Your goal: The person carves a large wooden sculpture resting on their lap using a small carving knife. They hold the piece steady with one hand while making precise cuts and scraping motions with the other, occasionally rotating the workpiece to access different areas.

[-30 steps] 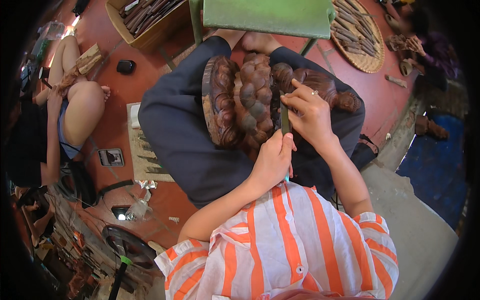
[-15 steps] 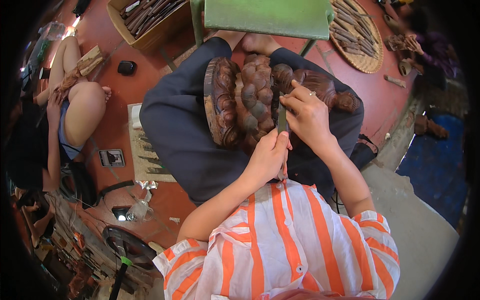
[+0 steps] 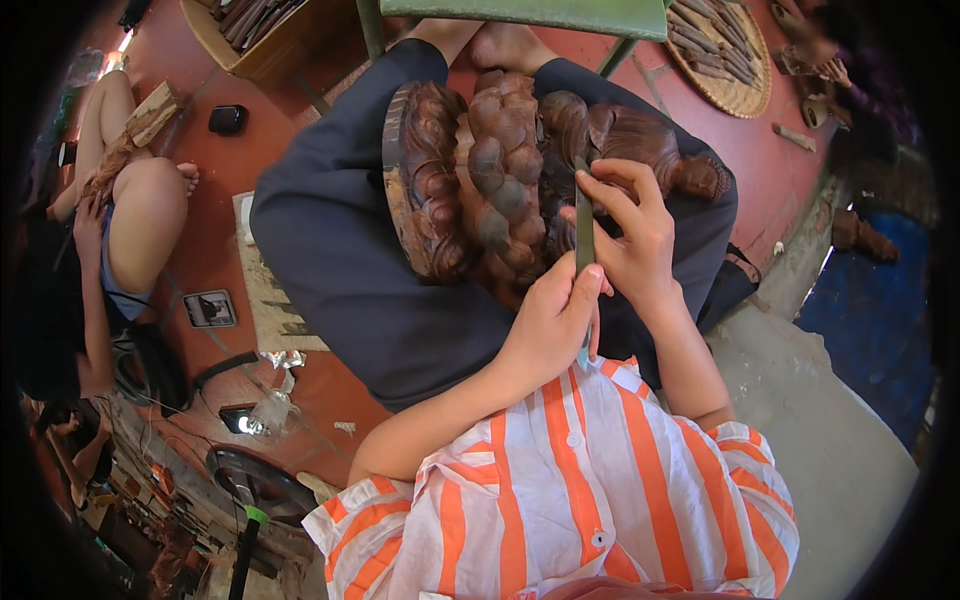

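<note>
A dark brown wooden carving (image 3: 505, 170), a seated figure on a base of rounded petal shapes, lies on its side across my lap, its head to the right. My left hand (image 3: 555, 315) is closed around a carving chisel (image 3: 585, 235) with a long, flat metal blade. The blade points away from me, its tip at the figure's lower body. My right hand (image 3: 635, 230) pinches the blade near that tip, index finger and thumb on either side. The tool's rear end is partly hidden under my left hand.
A green stool (image 3: 520, 10) stands beyond my feet. Slender brown pieces fill a box (image 3: 240, 60) and a round woven tray (image 3: 745, 100). Several tools lie on a mat (image 3: 265, 290) at left, near a phone (image 3: 210, 309). Another person (image 3: 150, 210) sits at far left holding wood.
The view has shifted, so the surroundings sit higher and slightly left. Both hands stay on the chisel; its tip now rests nearer the figure's draped body and my right fingers are more bent.
</note>
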The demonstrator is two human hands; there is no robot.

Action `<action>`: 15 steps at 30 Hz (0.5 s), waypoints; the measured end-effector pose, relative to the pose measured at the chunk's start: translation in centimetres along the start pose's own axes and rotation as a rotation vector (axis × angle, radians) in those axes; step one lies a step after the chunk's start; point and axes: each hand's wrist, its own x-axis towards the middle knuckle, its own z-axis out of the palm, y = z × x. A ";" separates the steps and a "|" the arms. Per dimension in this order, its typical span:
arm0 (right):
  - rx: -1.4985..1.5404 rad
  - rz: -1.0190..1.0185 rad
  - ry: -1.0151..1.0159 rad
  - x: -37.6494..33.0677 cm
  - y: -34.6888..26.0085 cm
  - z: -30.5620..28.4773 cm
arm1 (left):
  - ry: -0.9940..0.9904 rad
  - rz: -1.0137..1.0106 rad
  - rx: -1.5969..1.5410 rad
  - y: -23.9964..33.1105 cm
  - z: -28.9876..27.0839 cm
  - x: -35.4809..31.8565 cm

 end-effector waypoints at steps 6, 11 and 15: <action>-0.058 -0.057 -0.056 1.6 0.6 -0.5 | -0.019 -0.060 -0.146 0.9 -0.4 0.5; -0.022 -0.004 -0.034 0.4 0.1 -0.5 | -0.159 -0.144 -0.090 1.9 0.3 -0.8; 0.260 0.172 0.025 -0.4 1.7 -1.6 | 0.145 0.262 0.290 3.0 -1.4 -1.7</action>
